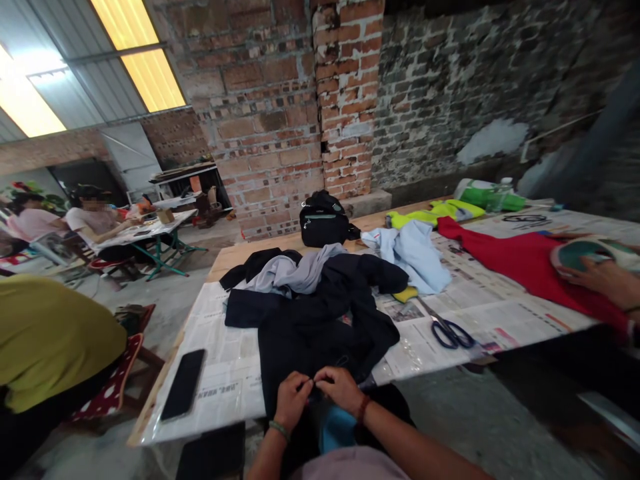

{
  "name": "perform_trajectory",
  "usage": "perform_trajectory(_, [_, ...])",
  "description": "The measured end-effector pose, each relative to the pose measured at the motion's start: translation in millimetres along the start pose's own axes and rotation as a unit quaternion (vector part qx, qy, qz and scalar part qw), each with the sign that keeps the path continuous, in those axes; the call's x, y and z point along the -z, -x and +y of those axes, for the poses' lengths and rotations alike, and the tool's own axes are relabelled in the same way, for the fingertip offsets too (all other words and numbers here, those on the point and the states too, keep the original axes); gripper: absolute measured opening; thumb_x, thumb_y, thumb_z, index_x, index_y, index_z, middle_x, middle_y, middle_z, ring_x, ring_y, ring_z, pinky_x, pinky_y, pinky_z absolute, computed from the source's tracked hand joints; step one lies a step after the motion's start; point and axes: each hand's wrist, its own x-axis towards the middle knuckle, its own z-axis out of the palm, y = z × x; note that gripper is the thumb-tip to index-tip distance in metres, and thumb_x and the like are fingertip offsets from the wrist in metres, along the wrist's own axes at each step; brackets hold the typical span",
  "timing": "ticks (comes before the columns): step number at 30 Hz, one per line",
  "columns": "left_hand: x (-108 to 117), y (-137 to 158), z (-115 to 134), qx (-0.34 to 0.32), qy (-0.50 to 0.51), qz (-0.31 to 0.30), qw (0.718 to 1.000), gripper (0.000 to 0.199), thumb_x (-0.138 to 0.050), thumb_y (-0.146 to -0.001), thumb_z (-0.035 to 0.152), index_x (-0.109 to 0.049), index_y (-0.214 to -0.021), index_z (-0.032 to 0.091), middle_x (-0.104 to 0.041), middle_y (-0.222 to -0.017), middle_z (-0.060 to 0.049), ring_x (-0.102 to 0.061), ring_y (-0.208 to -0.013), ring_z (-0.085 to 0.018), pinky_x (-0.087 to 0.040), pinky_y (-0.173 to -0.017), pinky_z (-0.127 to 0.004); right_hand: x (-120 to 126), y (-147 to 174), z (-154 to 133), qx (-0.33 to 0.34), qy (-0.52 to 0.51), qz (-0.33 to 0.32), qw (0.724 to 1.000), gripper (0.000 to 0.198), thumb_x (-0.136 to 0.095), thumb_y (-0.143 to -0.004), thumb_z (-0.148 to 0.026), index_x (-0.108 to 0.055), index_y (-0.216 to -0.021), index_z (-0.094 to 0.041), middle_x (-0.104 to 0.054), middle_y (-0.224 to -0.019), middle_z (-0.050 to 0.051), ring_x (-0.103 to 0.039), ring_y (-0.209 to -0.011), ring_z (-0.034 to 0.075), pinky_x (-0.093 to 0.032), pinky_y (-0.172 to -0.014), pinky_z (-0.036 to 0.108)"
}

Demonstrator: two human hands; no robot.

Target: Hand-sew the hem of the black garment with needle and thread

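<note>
Black cloth makes up the garment (310,333), the landmark here, which lies bunched on the newspaper-covered table (225,400) and reaches the near edge. There the person's left hand (294,400) and right hand (342,389) meet, thumbs and fingertips pinched closed on the garment's near end; whether a thread or needle sits between them is too small to tell. A hard tug could drag the garment off the table, since it already sits at the brink, and a slack fold might catch under the fingertips. Counted outward, one grey cloth (300,272) lies against the garment's far side, one phone (185,385) to its left, one pair of scissors (442,323) to its right, one pale blue cloth (413,257) at its far right, one bag (325,228) behind it, and one red cloth (520,263) well to the right, near a co-worker's hand (603,277).
</note>
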Motion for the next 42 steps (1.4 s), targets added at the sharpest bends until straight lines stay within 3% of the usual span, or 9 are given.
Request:
perform_trajectory(6, [0,0,0,0.001,-0.001,0.0,1.0,0.027,-0.049,-0.076,0.038,-0.064,-0.066,0.018,-0.056,-0.066,-0.002,-0.054,-0.063,-0.013,-0.044,-0.058,-0.021,-1,0,-2,0.038,0.03,0.019,0.999,0.013,-0.053,-0.069,-0.018,-0.066,-0.072,-0.018,-0.064,-0.069,0.001,-0.058,-0.066,0.014,-0.045,-0.063,0.024])
perform_trajectory(12, [1,1,2,-0.013,-0.006,-0.003,1.0,0.027,-0.049,-0.076,0.036,-0.064,-0.065,0.017,-0.057,-0.066,-0.003,-0.054,-0.063,-0.012,-0.043,-0.06,-0.022,2,4,-3,0.109,0.135,-0.002,0.985,0.018,-0.048,-0.078,-0.021,-0.066,-0.08,-0.022,-0.064,-0.078,0.002,-0.057,-0.078,0.015,-0.038,-0.079,0.031])
perform_trajectory(16, [1,1,4,-0.023,-0.001,0.004,1.0,0.026,-0.05,-0.076,0.036,-0.064,-0.066,0.017,-0.058,-0.066,-0.003,-0.054,-0.064,-0.013,-0.044,-0.061,-0.022,3,7,-2,0.128,0.176,-0.007,0.976,0.018,-0.047,-0.08,-0.019,-0.064,-0.084,-0.023,-0.062,-0.082,0.002,-0.055,-0.08,0.015,-0.037,-0.08,0.031])
perform_trajectory(20, [2,1,5,-0.017,-0.007,-0.005,1.0,0.026,-0.049,-0.076,0.036,-0.065,-0.066,0.017,-0.058,-0.066,-0.003,-0.054,-0.064,-0.013,-0.044,-0.061,-0.022,2,6,-4,0.117,0.159,0.016,0.98,0.011,-0.05,-0.076,-0.018,-0.061,-0.075,-0.019,-0.06,-0.077,0.002,-0.054,-0.077,0.014,-0.038,-0.074,0.028])
perform_trajectory(26, [2,0,4,-0.021,-0.015,0.002,1.0,0.023,-0.05,-0.075,0.032,-0.063,-0.064,0.017,-0.056,-0.064,-0.002,-0.053,-0.061,-0.012,-0.041,-0.059,-0.021,4,2,-12,0.05,0.087,0.068,0.993,0.015,-0.046,-0.078,-0.02,-0.054,-0.066,-0.017,-0.055,-0.06,-0.001,-0.053,-0.062,0.012,-0.039,-0.063,0.023])
perform_trajectory(30, [1,-1,3,-0.019,-0.022,0.01,1.0,0.023,-0.049,-0.075,0.03,-0.061,-0.061,0.016,-0.053,-0.062,-0.001,-0.051,-0.06,-0.011,-0.04,-0.057,-0.02,4,1,-16,0.054,0.083,0.081,0.992,0.016,-0.043,-0.078,-0.021,-0.052,-0.065,-0.018,-0.054,-0.056,-0.002,-0.052,-0.06,0.011,-0.039,-0.062,0.023])
perform_trajectory(38, [-1,-1,3,-0.027,-0.038,0.005,0.999,0.018,-0.05,-0.071,0.021,-0.06,-0.057,0.015,-0.052,-0.06,-0.001,-0.049,-0.058,-0.01,-0.037,-0.055,-0.02,4,4,-19,0.042,0.07,0.079,0.994,0.016,-0.043,-0.077,-0.022,-0.051,-0.064,-0.018,-0.053,-0.052,-0.003,-0.052,-0.055,0.011,-0.038,-0.059,0.022])
perform_trajectory(42, [-1,0,3,-0.038,-0.046,0.001,0.998,0.018,-0.049,-0.071,0.02,-0.061,-0.058,0.016,-0.053,-0.061,-0.001,-0.05,-0.06,-0.01,-0.038,-0.057,-0.02,2,2,-18,0.011,0.016,0.044,0.999,0.013,-0.045,-0.075,-0.022,-0.054,-0.067,-0.017,-0.052,-0.05,-0.004,-0.052,-0.048,0.01,-0.039,-0.053,0.021])
